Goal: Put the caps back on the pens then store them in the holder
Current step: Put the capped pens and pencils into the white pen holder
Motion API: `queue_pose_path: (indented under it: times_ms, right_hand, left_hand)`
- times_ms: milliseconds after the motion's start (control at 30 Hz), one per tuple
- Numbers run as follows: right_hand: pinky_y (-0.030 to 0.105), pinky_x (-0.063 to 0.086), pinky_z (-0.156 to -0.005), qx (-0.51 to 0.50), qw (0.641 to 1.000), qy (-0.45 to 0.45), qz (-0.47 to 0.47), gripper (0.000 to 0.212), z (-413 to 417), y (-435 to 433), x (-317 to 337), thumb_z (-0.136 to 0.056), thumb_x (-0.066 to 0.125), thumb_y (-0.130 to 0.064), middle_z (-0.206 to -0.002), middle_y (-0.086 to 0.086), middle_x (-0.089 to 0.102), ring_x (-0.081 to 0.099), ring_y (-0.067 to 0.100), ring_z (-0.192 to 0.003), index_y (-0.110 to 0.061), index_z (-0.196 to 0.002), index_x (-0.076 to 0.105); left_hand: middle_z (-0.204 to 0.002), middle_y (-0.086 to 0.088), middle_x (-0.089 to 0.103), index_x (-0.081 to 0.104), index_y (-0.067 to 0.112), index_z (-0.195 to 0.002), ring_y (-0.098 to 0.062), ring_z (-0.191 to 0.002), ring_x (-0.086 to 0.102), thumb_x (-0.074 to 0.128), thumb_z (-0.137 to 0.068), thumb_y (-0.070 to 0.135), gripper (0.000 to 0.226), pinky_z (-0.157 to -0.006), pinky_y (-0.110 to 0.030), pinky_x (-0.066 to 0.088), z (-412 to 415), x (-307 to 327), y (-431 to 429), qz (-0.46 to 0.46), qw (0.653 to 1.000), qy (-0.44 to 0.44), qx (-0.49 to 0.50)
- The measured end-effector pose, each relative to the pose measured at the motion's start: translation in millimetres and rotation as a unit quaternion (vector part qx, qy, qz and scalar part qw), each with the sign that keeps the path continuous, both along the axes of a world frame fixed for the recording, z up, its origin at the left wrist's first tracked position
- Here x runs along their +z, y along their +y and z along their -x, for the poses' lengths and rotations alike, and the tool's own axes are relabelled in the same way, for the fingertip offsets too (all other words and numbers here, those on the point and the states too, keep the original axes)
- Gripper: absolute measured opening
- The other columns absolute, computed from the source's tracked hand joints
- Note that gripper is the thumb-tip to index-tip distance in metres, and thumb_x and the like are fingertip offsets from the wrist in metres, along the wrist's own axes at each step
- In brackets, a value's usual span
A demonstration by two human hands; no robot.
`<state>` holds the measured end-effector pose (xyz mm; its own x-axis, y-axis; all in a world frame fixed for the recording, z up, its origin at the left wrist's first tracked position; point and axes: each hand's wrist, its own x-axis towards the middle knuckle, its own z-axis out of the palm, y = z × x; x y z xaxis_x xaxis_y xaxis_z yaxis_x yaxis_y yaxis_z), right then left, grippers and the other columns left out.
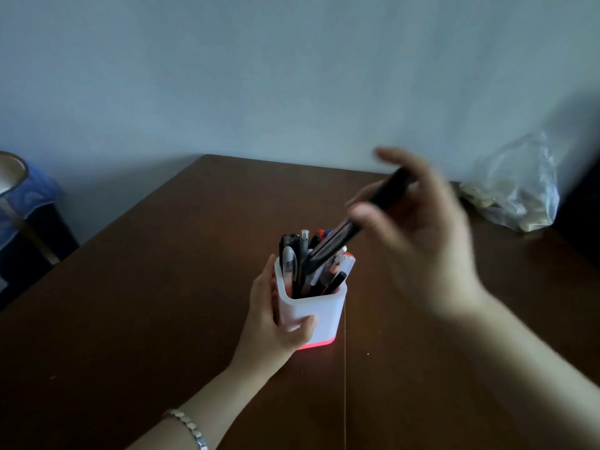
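Note:
A white pen holder [319, 315] with a red glowing base stands near the middle of the brown table [162, 287]. Several pens [300, 254] stand upright inside it. My left hand [276, 316] grips the holder's left side, thumb on its front wall. My right hand [418, 228], blurred by motion, holds a black pen [357, 228] slantwise above the holder. The pen's lower end is at the holder's mouth among the other pens. I cannot tell whether this pen carries a cap.
A clear plastic bag [519, 193] with pale contents lies at the table's back right corner by the wall. A dark stand with a blue cloth [29, 203] and a metal bowl stands off the table's left edge.

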<state>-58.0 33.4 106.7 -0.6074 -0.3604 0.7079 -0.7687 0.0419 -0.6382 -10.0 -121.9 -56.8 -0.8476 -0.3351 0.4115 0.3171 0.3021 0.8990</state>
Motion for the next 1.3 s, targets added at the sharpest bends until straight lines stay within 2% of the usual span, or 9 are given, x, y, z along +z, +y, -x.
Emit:
queue_pose_path:
  times_ms: [100,333,500,700,833,933,1033,1133,1300]
  right_hand:
    - [0.024,0.05,-0.076,-0.019,0.988,0.013,-0.154,0.041,3.9,-22.9,-31.6,-0.085,0.061,-0.031,-0.094,-0.003,0.063,0.056,0.006,-0.081,-0.025,-0.124,0.05]
    - [0.044,0.045,-0.089,-0.188,0.922,0.167,-0.293,0.045,5.0,-39.9,-74.3,-0.085,0.041,-0.039,-0.117,0.006,0.063,0.049,0.023,-0.115,-0.013,-0.116,0.062]
    - [0.035,0.026,-0.106,-0.081,0.953,0.104,-0.272,0.061,11.2,-35.5,-45.6,-0.084,0.036,-0.052,-0.145,0.002,0.041,0.033,0.019,-0.136,-0.021,-0.137,0.041]
    - [0.035,0.017,-0.114,-0.038,0.868,0.175,-0.463,0.067,18.1,-58.0,-45.8,-0.089,0.026,-0.06,-0.152,-0.005,0.026,0.018,0.016,-0.143,-0.022,-0.144,0.025]
    - [0.032,0.016,-0.114,0.004,0.934,0.135,-0.332,0.064,21.7,-39.3,-43.6,-0.084,0.029,-0.057,-0.149,-0.004,0.033,0.022,0.011,-0.141,-0.022,-0.137,0.04]
    - [0.024,0.026,-0.109,-0.021,0.988,-0.066,-0.135,0.055,18.2,-4.9,-65.4,-0.082,0.042,-0.056,-0.137,-0.015,0.042,0.033,0.001,-0.132,-0.032,-0.131,0.04]
    - [0.026,0.035,-0.105,-0.003,0.955,-0.255,-0.151,0.076,11.4,17.4,-106.8,-0.074,0.066,-0.05,-0.141,-0.009,0.04,0.039,0.005,-0.129,-0.034,-0.138,0.029]
    - [0.025,0.043,-0.1,0.01,0.932,-0.256,-0.257,0.085,7.6,18.0,-135.6,-0.077,0.07,-0.034,-0.143,-0.011,0.039,0.045,0.005,-0.124,-0.032,-0.144,0.019]
    - [0.007,0.047,-0.079,0.023,0.945,-0.269,-0.184,0.054,14.8,-5.3,-128.0,-0.081,0.067,-0.019,-0.106,-0.025,0.062,0.059,-0.008,-0.098,-0.042,-0.125,0.043]
  left_hand:
    - [-0.137,-0.009,0.037,0.023,0.02,-0.142,-0.016,-0.125,0.045,0.07,-0.065,0.058,0.098,-0.095,-0.032,0.047,0.3,1.1,0.3,0.005,1.0,-0.005,-0.009]
    - [-0.139,-0.006,0.035,0.022,0.017,-0.141,-0.007,-0.125,0.041,0.063,-0.072,0.059,0.091,-0.09,-0.012,0.043,0.8,3.6,3.7,0.05,0.999,0.018,0.006]
    - [-0.133,-0.012,0.041,0.027,0.015,-0.14,-0.017,-0.123,0.046,0.07,-0.068,0.054,0.093,-0.093,-0.03,0.048,2.9,3.0,0.0,0.016,1.0,0.016,-0.013]
    - [-0.125,-0.014,0.046,0.032,0.003,-0.133,-0.022,-0.114,0.052,0.063,-0.07,0.061,0.091,-0.084,-0.02,0.049,-0.1,9.4,4.5,0.038,0.999,0.011,-0.002]
    - [-0.129,-0.016,0.045,0.03,0.004,-0.137,-0.028,-0.118,0.05,0.072,-0.068,0.051,0.093,-0.09,-0.043,0.05,2.3,3.5,-0.9,0.015,1.0,-0.016,-0.004]
    - [-0.132,0.0,0.049,0.031,0.023,-0.14,-0.018,-0.122,0.049,0.076,-0.067,0.041,0.087,-0.095,-0.039,0.048,-0.8,2.6,0.4,-0.027,0.999,-0.029,-0.011]
    - [-0.125,0.021,0.054,0.036,0.04,-0.131,-0.003,-0.118,0.051,0.074,-0.064,0.038,0.077,-0.091,-0.021,0.047,-6.8,5.0,3.7,-0.057,0.998,-0.031,0.0]
    - [-0.133,0.015,0.049,0.033,0.04,-0.133,-0.002,-0.122,0.047,0.072,-0.065,0.039,0.077,-0.099,-0.024,0.043,-7.6,5.0,3.3,-0.03,0.999,-0.033,0.016]
    - [-0.142,0.011,0.042,0.027,0.034,-0.142,-0.006,-0.13,0.039,0.072,-0.065,0.048,0.09,-0.106,-0.037,0.037,7.0,13.2,-17.9,0.017,0.994,-0.106,-0.006]
